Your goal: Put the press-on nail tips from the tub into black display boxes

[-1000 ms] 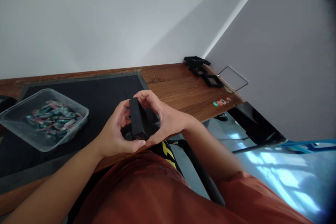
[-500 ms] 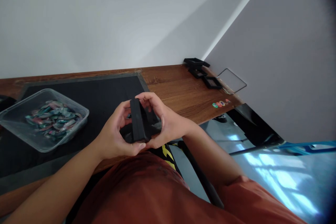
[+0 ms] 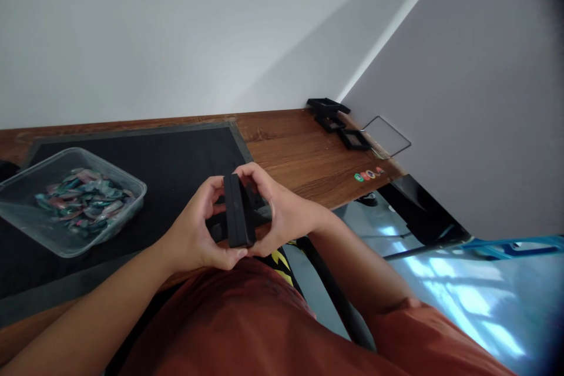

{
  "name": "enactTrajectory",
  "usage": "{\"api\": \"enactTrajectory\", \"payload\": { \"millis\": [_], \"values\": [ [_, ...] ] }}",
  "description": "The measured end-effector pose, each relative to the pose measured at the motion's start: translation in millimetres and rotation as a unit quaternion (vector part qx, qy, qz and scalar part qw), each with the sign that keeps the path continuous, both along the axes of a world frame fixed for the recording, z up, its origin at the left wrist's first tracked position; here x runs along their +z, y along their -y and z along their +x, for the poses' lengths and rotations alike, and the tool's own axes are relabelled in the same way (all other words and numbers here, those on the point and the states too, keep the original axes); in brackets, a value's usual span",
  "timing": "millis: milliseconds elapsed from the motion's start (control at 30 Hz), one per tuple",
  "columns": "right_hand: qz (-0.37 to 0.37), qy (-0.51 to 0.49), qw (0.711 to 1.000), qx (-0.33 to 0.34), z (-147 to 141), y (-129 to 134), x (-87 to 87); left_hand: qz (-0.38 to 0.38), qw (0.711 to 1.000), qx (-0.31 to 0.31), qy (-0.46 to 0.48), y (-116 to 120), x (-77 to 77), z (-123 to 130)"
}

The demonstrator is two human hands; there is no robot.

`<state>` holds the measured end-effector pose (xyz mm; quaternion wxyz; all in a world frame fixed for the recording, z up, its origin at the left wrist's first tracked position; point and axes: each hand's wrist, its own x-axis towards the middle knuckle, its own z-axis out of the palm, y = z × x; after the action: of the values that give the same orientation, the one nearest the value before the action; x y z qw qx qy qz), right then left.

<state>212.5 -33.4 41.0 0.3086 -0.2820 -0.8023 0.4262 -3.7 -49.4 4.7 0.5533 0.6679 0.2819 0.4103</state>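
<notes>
A black rectangular frame stands on edge between my hands, its narrow side facing up towards me. My left hand grips it from the left, fingertips at the far end and thumb at the near end. From the right, my right hand curls round the same frame, also touching both ends. What lies inside the frame is hidden. To the left, a clear plastic tub holds many small wrapped pieces in teal and pink.
A black mat covers part of the wooden table. Several black frames and a thin wire stand are by the right wall. Small round coloured stickers lie near the table's right edge.
Both hands and the black frame have moved slightly down and to the right in view. The grip stays the same.
</notes>
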Motion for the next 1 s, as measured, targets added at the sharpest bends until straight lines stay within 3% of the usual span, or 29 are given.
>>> {"api": "enactTrajectory", "payload": {
  "millis": [300,500,1000],
  "values": [
    [0.004,0.058,0.998,0.017,2.7,-5.6,9.6,0.034,0.999,0.004,-0.029,2.4,2.1,1.5],
    [0.056,0.097,0.994,0.015,-0.1,-9.2,4.8,0.077,0.994,0.01,-0.075,3.5,0.5,0.1],
    [0.142,0.028,0.987,-0.066,5.3,-0.3,2.6,0.167,0.982,0.09,-0.013,-8.2,-10.7,-3.7]
  ]
}}
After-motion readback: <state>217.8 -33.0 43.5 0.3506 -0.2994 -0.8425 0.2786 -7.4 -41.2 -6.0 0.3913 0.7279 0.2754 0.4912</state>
